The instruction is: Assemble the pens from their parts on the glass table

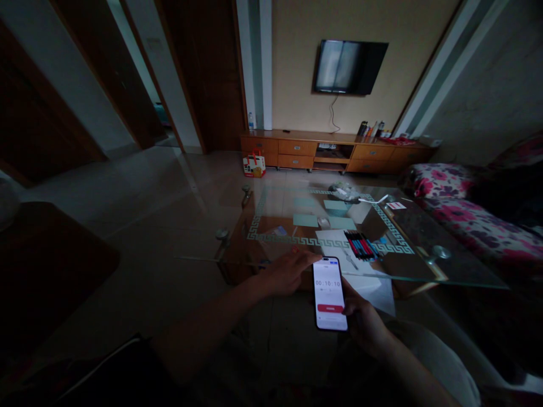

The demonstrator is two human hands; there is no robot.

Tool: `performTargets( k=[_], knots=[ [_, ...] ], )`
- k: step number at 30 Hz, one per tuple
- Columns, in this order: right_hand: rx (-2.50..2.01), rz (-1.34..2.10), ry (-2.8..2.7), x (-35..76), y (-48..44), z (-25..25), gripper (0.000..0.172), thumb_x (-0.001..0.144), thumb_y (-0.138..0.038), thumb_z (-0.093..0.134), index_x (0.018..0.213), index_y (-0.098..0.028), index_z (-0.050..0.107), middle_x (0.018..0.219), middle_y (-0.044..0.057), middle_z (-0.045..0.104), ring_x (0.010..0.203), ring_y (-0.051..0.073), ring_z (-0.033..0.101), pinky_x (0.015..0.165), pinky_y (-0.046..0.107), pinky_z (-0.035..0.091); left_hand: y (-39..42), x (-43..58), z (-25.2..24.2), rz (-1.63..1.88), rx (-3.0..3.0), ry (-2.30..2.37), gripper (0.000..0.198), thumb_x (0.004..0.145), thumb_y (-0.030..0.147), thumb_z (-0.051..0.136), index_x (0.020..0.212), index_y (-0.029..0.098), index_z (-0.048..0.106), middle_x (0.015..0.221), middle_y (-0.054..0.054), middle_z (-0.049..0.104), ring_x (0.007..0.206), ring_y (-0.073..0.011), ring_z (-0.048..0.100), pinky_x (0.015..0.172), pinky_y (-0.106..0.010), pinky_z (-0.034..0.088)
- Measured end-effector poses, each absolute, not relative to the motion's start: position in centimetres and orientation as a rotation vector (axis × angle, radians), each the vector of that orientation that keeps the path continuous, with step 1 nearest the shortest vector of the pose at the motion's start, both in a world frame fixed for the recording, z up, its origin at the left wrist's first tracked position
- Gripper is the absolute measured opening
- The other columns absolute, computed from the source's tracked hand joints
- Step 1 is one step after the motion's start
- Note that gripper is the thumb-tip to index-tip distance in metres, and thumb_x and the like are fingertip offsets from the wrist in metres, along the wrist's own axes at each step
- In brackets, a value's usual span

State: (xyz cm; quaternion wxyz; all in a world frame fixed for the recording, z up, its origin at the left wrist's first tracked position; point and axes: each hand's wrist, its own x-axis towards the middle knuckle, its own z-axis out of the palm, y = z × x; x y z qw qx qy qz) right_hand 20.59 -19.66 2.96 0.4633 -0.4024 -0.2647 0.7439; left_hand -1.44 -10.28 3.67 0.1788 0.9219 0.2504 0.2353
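A smartphone [329, 294] with a lit white screen is held upright near the front edge of the glass table. Its display reads 00:10:10 above a red button. My right hand [360, 316] grips the phone from its right side, the thumb near the red button. From the left, my left hand [291, 271] reaches over with its fingers stretched out, the tips at the phone's top left corner. Just beyond the phone, a row of colored pens [360, 246] lies on white paper [328, 237], beside a slim grey item [350, 259] that looks like a craft knife.
The glass coffee table [271, 251] has a key-pattern border. A plastic bag [343, 191] and a small card [396, 206] sit toward its far side. A floral sofa [479, 220] stands at right, a TV cabinet [297, 148] behind, and a gift box [254, 165] on the floor.
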Motion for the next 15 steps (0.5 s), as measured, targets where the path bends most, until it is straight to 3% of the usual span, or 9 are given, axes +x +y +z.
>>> performTargets(
  k=[5,10,15],
  knots=[
    [-1.036,1.785,-0.632,20.9,-19.5,3.6,0.095,0.058,-0.011,0.052,0.149,-0.029,0.034,0.111,0.004,0.072,0.089,0.027,0.069,0.073,0.038,0.052,-9.5,-1.7,3.4,0.65,2.599,0.793,0.083,0.077,-0.003,0.044,0.149,0.029,0.017,0.148,-0.01,0.041,0.132,-0.0266,0.043,0.108,-0.047,0.04],
    [-1.167,1.618,-0.552,24.7,-20.4,6.2,0.071,0.076,-0.026,0.061,0.144,-0.03,0.043,0.111,0.006,0.073,0.09,0.03,0.071,0.079,0.047,0.054,-8.5,-2.6,3.1,0.655,2.582,0.891,0.079,0.078,-0.001,0.044,0.148,0.028,0.019,0.145,-0.01,0.044,0.128,-0.0248,0.047,0.107,-0.044,0.041],
    [-1.261,1.288,-0.46,32.4,-24.0,8.0,0.034,0.081,-0.044,0.061,0.112,-0.032,0.07,0.112,0.014,0.072,0.094,0.037,0.07,0.079,0.056,0.051,-7.9,-3.6,2.7,0.69,2.564,0.948,0.079,0.079,0.001,0.044,0.149,0.029,0.02,0.145,-0.009,0.043,0.126,-0.0229,0.049,0.105,-0.041,0.042]
  ],
)
